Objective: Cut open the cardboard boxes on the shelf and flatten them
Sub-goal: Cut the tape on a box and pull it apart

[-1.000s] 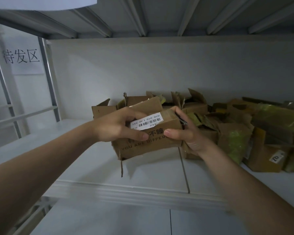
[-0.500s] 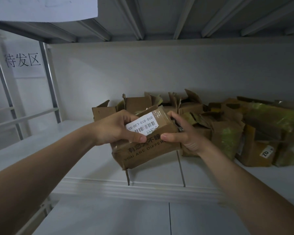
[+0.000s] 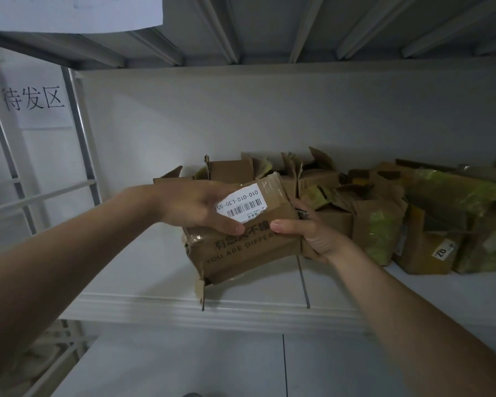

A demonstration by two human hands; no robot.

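A small brown cardboard box (image 3: 246,253) with a white barcode label and the print "YOU ARE DIFFERENT" is held just above the front of the white shelf (image 3: 184,308). My left hand (image 3: 195,207) grips its top left side, thumb on the front face. My right hand (image 3: 312,233) grips its right end, thumb on the front; a small dark metal tool (image 3: 302,213) shows against that hand behind the box. A strip of tape or torn card hangs from the box's lower left corner.
Several opened and taped cardboard boxes (image 3: 370,219) crowd the back and right of the shelf, one marked "02" (image 3: 441,249). A grey metal upright (image 3: 80,133) stands at the left, a paper sign (image 3: 33,98) beyond it. Another shelf runs overhead and one below.
The box has tilted further, its label turning up toward me, and both hands have lifted it slightly toward the shelf's front edge.
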